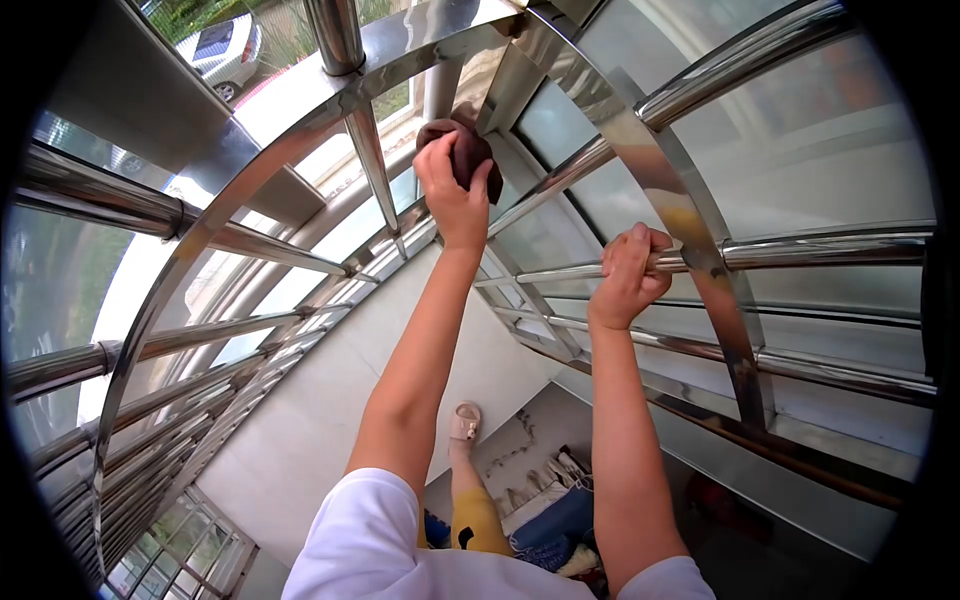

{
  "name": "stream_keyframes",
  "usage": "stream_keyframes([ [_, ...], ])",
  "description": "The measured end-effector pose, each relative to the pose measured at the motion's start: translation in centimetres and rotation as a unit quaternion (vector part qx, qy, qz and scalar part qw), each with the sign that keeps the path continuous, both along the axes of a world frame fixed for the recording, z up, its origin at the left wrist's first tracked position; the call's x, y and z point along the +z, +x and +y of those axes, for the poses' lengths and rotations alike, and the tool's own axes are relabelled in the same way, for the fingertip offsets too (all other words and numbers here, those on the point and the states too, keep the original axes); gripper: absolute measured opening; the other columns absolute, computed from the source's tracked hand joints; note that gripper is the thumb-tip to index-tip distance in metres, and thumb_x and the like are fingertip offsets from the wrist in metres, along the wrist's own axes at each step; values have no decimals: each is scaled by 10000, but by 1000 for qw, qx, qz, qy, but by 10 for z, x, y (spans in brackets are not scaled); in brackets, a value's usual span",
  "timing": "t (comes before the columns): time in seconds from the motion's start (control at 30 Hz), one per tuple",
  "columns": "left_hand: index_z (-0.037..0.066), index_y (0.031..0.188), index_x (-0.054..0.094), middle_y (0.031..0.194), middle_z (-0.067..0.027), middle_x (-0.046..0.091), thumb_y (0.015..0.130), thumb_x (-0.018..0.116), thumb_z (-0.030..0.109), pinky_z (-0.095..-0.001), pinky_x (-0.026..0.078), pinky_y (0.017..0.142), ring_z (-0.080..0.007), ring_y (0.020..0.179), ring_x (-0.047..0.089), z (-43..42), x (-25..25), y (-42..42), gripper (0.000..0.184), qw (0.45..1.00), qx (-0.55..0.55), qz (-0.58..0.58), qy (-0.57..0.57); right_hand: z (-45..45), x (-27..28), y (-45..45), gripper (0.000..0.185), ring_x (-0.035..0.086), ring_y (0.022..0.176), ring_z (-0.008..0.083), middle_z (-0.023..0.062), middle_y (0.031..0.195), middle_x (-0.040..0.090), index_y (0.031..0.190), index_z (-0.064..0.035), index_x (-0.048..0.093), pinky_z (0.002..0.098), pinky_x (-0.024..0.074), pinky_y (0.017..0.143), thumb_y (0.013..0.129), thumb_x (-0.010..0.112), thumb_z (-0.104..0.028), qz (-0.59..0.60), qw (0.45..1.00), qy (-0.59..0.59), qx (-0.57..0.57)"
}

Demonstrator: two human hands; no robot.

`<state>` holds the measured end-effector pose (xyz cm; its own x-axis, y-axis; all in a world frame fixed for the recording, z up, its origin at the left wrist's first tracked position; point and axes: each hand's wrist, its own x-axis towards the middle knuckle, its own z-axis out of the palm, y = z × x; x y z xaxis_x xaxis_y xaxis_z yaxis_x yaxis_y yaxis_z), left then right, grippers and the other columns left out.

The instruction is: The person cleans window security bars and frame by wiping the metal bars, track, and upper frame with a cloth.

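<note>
Evidently, what we have bunched at twelve o'clock in our view is a dark maroon cloth (468, 155), with a slim stainless-steel bar (370, 165) at its nine o'clock. We judge it light, soft and limp, with nothing fragile about it (whether it is damp, we cannot tell), so any loose edge would flop; the gathered middle seems the best place to take hold. Our left hand (457, 198) grips it just so, fingers spread over its nine-o'clock side and thumb pressed at about four. Our right hand (630, 275), near three o'clock, is closed around a stainless-steel rail (676, 261), the cloth lying well apart at its ten o'clock.
</note>
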<state>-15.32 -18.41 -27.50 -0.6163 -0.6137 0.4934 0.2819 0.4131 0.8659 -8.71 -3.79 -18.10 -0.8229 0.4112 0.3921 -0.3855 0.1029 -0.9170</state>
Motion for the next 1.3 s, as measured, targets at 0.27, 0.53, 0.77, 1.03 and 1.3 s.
stream_keyframes([
  [0.27,23,1107,407,1179,-203,444,748,734,181,-473,426,898,-396,1049,520,9,-99,-25,510,926,56,-358,108,2,-1,-3,368,362,437,60,-2,510,425,620,-52,433,236,268,410,935,536,-213,-5,1000,10,5],
  [0.53,26,1018,494,1035,-166,515,740,712,130,-442,453,797,-376,909,560,-6,-112,-20,368,965,27,-260,25,5,-3,-3,376,363,433,65,1,512,436,618,-47,418,233,274,408,940,519,-214,18,999,27,16],
  [0.77,18,1053,450,1078,-172,485,773,703,145,-456,461,788,-394,924,559,-1,-116,-22,398,973,39,-224,-24,1,-5,-3,244,336,431,59,-24,492,353,774,-68,427,234,338,456,954,497,-216,19,999,42,11],
  [1.03,-7,1063,513,1100,-193,572,707,767,176,-407,458,887,-329,998,578,-27,-137,-36,474,892,-64,-428,130,1,-5,-2,290,341,436,54,-25,502,367,710,-89,400,217,317,440,953,507,-206,30,999,45,6],
  [1.3,68,1135,537,1041,-43,542,798,675,40,-285,427,896,-158,1001,528,-16,-29,120,365,920,-246,-216,214,-2,-2,3,425,370,451,70,-10,499,422,561,-53,402,242,288,437,947,521,-183,-15,1000,-8,-24],
])
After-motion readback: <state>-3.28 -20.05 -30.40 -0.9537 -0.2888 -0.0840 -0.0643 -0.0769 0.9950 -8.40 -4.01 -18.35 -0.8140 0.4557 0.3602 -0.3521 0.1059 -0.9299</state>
